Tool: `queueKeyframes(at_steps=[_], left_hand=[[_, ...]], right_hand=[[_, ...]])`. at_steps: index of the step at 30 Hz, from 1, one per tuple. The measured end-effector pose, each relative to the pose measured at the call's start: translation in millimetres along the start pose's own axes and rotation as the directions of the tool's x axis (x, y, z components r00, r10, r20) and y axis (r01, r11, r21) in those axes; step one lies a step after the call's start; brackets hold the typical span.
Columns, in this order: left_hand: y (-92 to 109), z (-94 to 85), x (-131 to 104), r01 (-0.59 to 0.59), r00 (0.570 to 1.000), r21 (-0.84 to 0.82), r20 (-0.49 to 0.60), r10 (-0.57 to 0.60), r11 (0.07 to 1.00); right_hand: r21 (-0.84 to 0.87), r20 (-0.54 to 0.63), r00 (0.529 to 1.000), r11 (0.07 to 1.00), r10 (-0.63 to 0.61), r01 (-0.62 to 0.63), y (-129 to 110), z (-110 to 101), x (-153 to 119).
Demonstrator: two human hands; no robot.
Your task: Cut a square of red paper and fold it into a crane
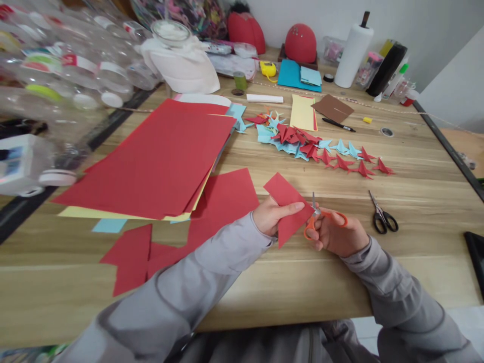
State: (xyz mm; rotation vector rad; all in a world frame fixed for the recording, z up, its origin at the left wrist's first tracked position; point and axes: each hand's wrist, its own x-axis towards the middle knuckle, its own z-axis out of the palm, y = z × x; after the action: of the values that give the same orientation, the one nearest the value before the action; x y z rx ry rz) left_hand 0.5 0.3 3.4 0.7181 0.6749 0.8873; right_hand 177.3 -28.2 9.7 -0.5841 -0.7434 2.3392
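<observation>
My left hand (269, 216) pinches a folded piece of red paper (286, 194), thumb on top, held above the table's front half. In my right hand (342, 233) is a pair of orange-handled scissors (311, 225), its fingers around the handles. The blades meet the paper's right-hand edge; whether they cut into it cannot be made out. Black-handled scissors (381, 216) lie to the right of my right hand. Left of my hands, a large red sheet (230, 199) and smaller red paper pieces (132, 257) rest on the wooden table (272, 297).
A stack of coloured sheets (159, 156) covers the table's left side. Folded red and blue paper cranes (342, 162) line up beyond my hands. Farther back are a black pen (339, 125), a yellow tape measure (267, 69) and a white roll (353, 55). Plastic bottles (79, 65) crowd the left.
</observation>
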Motion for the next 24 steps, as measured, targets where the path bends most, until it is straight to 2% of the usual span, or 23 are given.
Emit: queueKeyframes(at_steps=[6, 9, 11, 13, 16, 19, 24], left_hand=[[6, -1.3, -1, 0.002, 0.998, 0.015, 0.068, -0.003, 1.000], [7, -1.7, -3, 0.031, 0.991, 0.065, 0.127, -0.039, 0.997], [7, -1.6, -3, 0.046, 0.989, 0.063, 0.141, -0.054, 0.997], [5, -1.2, -2, 0.075, 0.989, 0.008, 0.126, -0.075, 0.997], [4, -0.8, 0, 0.114, 0.993, -0.054, 0.045, -0.111, 0.992], [5, -0.9, 1, 0.129, 0.991, -0.033, -0.040, -0.130, 0.991], [6, -1.5, 3, 0.106, 0.992, 0.024, -0.074, -0.104, 0.994]], right_hand=[[0.080, 0.060, 0.998, 0.997, -0.016, 0.011, -3, -1, -2], [0.157, 0.038, 0.997, 0.986, -0.064, 0.058, -8, -1, -5], [0.142, 0.043, 0.997, 0.988, -0.060, 0.053, -10, -2, -6], [0.111, 0.050, 0.997, 0.992, -0.059, 0.054, -11, -2, -6], [0.091, 0.062, 0.995, 0.993, -0.079, 0.073, -12, -3, -7], [0.067, 0.085, 0.992, 0.994, -0.095, 0.090, -12, -3, -7], [0.011, 0.119, 0.991, 0.998, -0.063, 0.062, -9, -3, -5]])
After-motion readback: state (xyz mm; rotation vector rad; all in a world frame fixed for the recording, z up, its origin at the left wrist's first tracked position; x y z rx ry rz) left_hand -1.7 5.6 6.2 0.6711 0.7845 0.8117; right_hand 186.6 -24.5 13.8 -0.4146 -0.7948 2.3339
